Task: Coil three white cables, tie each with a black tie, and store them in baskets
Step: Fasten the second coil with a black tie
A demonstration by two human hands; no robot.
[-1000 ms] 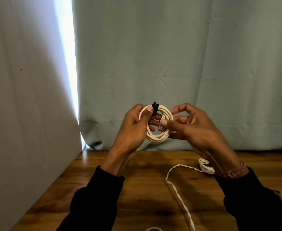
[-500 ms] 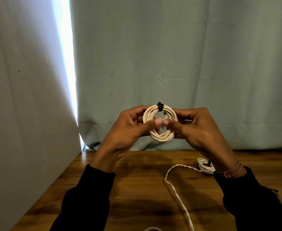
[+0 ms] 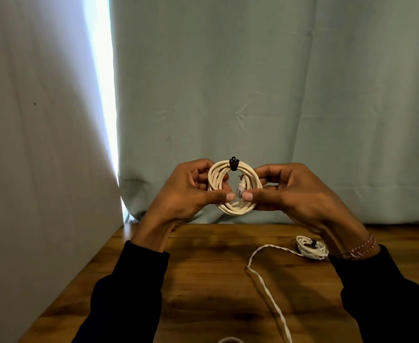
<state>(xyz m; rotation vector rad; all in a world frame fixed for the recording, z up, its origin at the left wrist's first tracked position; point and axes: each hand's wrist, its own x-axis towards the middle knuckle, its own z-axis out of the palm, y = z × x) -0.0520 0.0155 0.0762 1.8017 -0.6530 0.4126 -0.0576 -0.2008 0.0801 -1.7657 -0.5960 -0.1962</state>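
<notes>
- One view only, a wide-angle camera sitting on the person's head; no second view is sharing the scene.
- It is facing forward and slightly down, toward the curtain (image 3: pixel 277 95) hanging behind the far edge of the wooden table (image 3: pixel 203 280).
- It is sitting close above the table's near side, both sleeved forearms entering from the bottom edge.
- The table is filling the lower third, the curtain everything above it.
</notes>
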